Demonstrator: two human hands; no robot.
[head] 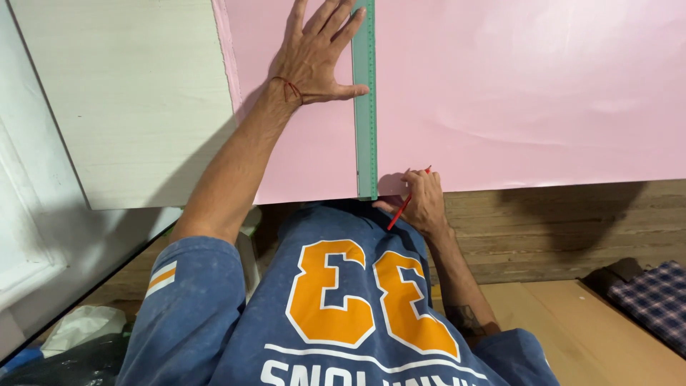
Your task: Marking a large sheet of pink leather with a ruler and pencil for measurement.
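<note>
Both hands visible, pencil (402, 208) tip hidden

Ruler (365, 107): far end cut off by top picture edge. Left hand (314, 61) fingertips likewise cut off. Pencil (406, 204) tip hidden behind right hand (421, 204) at pink sheet (529, 93) near edge.

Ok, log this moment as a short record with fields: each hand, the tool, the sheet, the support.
left hand: left hand spread flat, pressing the green ruler onto the sheet
right hand: right hand holding a red pencil at the ruler's near end
sheet: pink sheet, overhanging the table edge
support: white table
</note>
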